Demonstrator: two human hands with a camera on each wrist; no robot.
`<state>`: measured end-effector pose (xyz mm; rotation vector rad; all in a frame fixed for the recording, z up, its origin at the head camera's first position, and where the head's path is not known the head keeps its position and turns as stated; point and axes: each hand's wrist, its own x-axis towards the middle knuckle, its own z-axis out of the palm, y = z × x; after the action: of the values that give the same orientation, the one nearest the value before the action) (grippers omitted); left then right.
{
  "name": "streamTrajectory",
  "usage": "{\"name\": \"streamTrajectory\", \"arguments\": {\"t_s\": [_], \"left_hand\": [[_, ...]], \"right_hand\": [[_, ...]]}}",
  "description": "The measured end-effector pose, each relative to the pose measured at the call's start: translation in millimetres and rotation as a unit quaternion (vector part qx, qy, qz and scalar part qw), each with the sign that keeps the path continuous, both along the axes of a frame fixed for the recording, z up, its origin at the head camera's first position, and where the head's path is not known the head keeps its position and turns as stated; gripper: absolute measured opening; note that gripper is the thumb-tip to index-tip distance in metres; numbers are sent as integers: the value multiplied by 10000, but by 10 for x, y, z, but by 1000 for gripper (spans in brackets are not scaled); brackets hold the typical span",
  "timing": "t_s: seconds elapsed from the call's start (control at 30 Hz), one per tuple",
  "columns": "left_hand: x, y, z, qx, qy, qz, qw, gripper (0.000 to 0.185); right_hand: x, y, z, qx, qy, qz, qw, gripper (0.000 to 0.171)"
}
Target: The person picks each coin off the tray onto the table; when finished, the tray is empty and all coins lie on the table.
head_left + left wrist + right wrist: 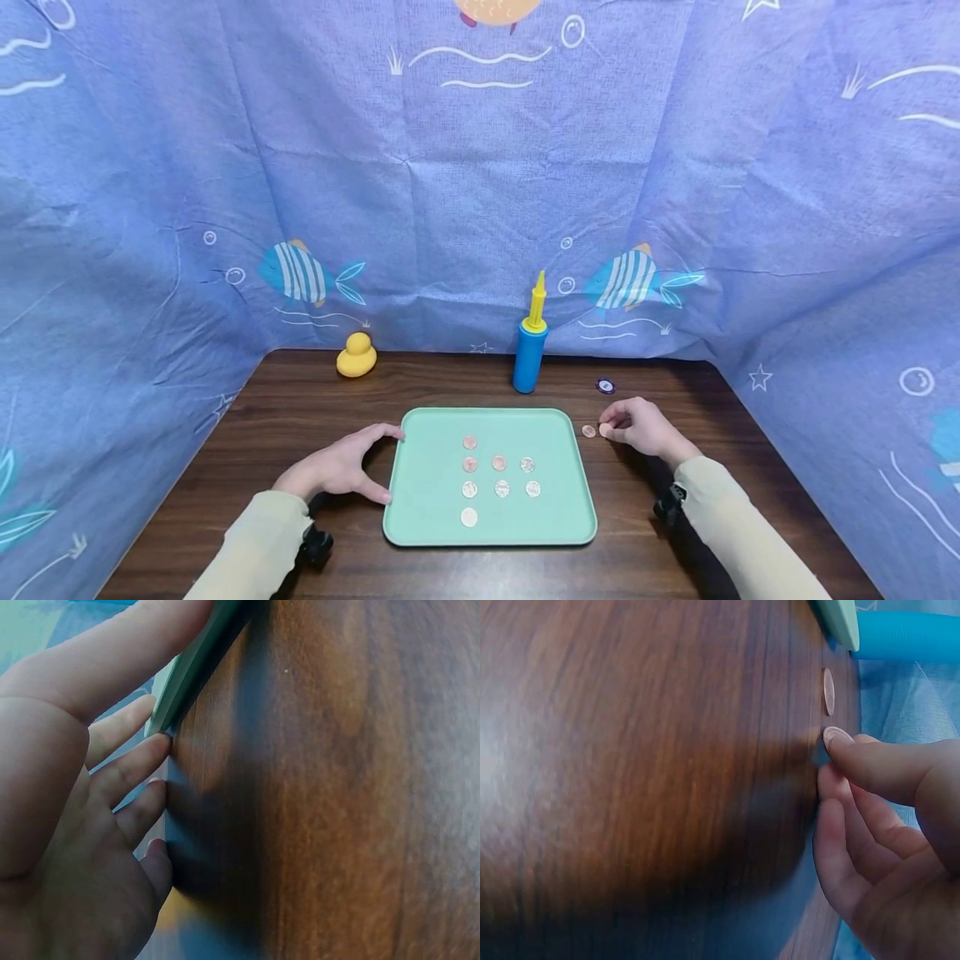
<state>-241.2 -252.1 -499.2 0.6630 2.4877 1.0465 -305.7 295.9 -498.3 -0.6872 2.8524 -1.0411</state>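
Cream sleeves (255,542) nearest, at 7 and 5 o'clock of frame, wrist-camera mounts dark underneath.

Mint tray (427,500) dead centre on wood table (300,417), long side running 6 to 12. Eight coins on it: lone pale coin (468,517) nearest at 6 o'clock, then two rows of three, then single coin (470,442) at 12. Tidy grid, so likely laid down one at a time.

Left hand (341,468) at tray's 9 o'clock edge. Thumb and index spread wide along rim, fingers fairly straight, nothing gripped; pressed against edge. Left wrist view confirms: fingertips (154,746) on table right at tray rim (199,664). Reads as bracing tray against sliding.

Right hand (637,425) at tray's 3 o'clock, off tray, resting on table. Fingers curled, fingertip (838,737) down on copper coin under hand (604,430), pinching or pressing it flat; cannot tell whether lifted. Second loose coin (588,431) just beside, between fingertips and tray rim, not touching either. Both loose coins kept close to tray, short reach.

Farther out: dark purple round chip (605,386) at 1 o'clock, apart from hand. Blue pump with yellow nozzle (530,350) upright at 12. Yellow rubber duck (356,356) at 11, near back edge. Blue fish-print cloth (480,183) draped behind and both sides.
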Motion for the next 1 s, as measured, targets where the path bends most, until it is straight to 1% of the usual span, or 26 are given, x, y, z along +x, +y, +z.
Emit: {"name": "streamTrajectory", "arguments": {"t_s": [0.23, 0.4, 0.57, 0.77, 0.87, 1.0], "left_hand": [[-1, -2, -15, 36, 19, 0, 10000, 92], [-1, -1, -17, 51, 42, -13, 10000, 93], [0, -1, -13, 78, 18, -1, 10000, 93], [-2, -9, -26, 113, 23, -10, 9999, 93], [-2, -9, -29, 129, 20, -3, 9999, 93], [3, -9, -26, 144, 34, -4, 9999, 93]], "right_hand": [[9, -10, -1, 337, 67, -29, 9994, 16], [-5, -6, -20, 462, 75, -36, 9989, 16], [-17, -6, -24, 496, 17, -125, 9987, 13], [0, -19, -12, 448, 39, -46, 9990, 9], [0, -21, -20, 426, -30, -53, 9991, 9], [-14, -23, -41, 417, -140, -170, 9989, 11]]}}
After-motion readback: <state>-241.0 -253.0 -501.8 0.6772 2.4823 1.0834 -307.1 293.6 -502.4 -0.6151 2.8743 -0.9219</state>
